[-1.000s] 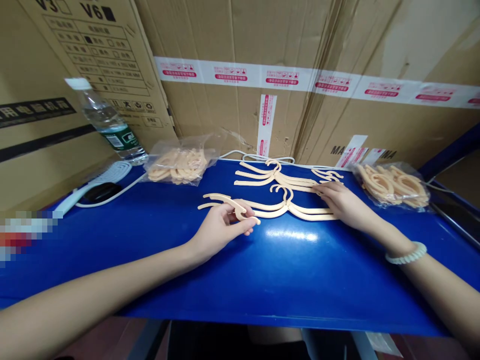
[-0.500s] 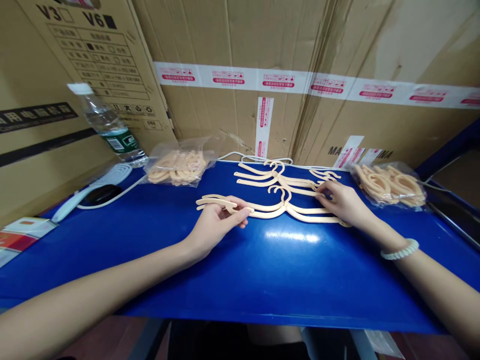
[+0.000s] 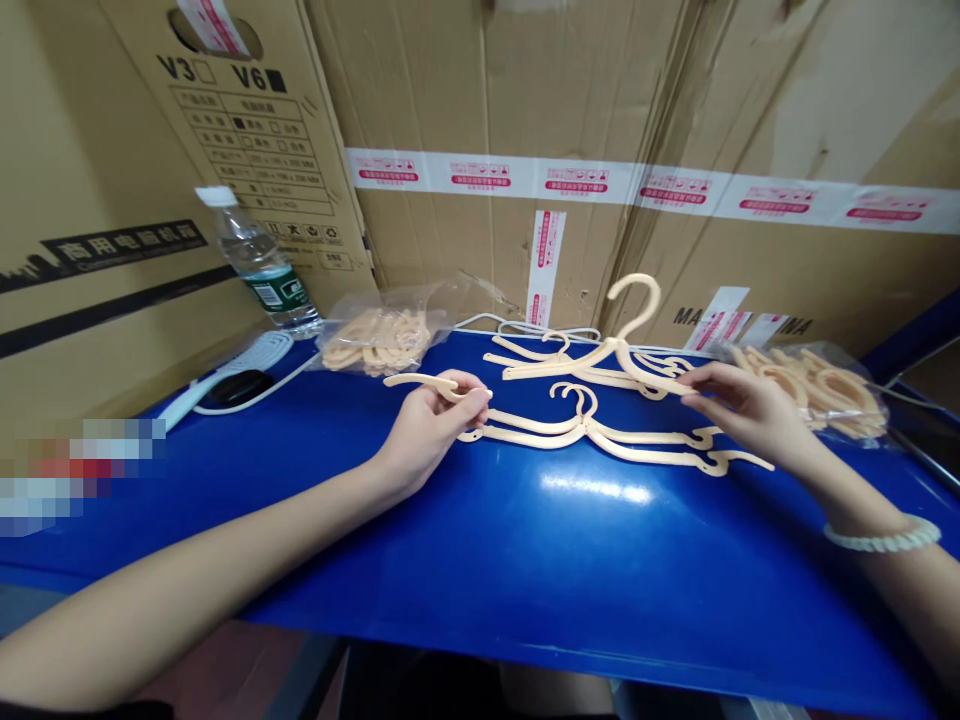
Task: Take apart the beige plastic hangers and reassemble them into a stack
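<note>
Between its thumb and fingers, my left hand (image 3: 431, 430) pinches a small curved cream hanger piece (image 3: 420, 381). My right hand (image 3: 746, 400) grips the right arm tip of a cream hanger (image 3: 616, 345), which is raised with its hook upward. Below it, two hangers (image 3: 585, 428) lie side by side on the blue table (image 3: 525, 560), with curved end pieces at their right ends. Further hanger parts (image 3: 525, 350) lie behind the raised hanger, partly covered by it.
Clear bags of cream parts lie at the left (image 3: 379, 338) and right (image 3: 817, 385). A water bottle (image 3: 262, 265), a pale brush (image 3: 225, 375) and a black object (image 3: 238, 388) are at the back left. Cardboard boxes (image 3: 465, 90) and a white cable (image 3: 487, 322) line the back.
My right hand has lifted a hanger off the table by its right end. My left hand still holds a small piece near the hangers' left ends. The view has shifted slightly left.
</note>
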